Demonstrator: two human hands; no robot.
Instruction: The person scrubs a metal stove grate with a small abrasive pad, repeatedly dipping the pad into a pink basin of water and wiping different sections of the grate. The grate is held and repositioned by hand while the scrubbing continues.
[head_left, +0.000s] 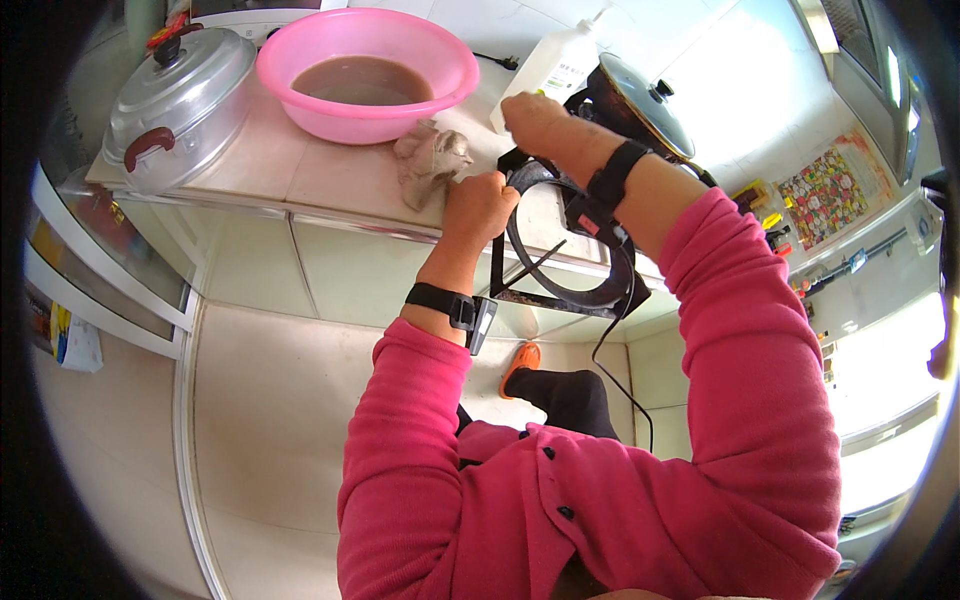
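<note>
A black metal stand with a round ring sits tilted at the counter's front edge. My left hand is closed on the left part of its frame, beside a crumpled, dirty cloth. My right hand is closed in a fist above the far side of the stand, near a white plastic bottle; what it holds, if anything, is hidden. A pink plastic basin with murky brownish water stands behind the cloth. Black straps with devices are on both my wrists.
A lidded aluminium pot stands at the counter's left end. A dark pan with a glass lid leans at the back right. A black plug lies behind the basin. Cabinet doors line the counter's front; a sliding glass door is at left.
</note>
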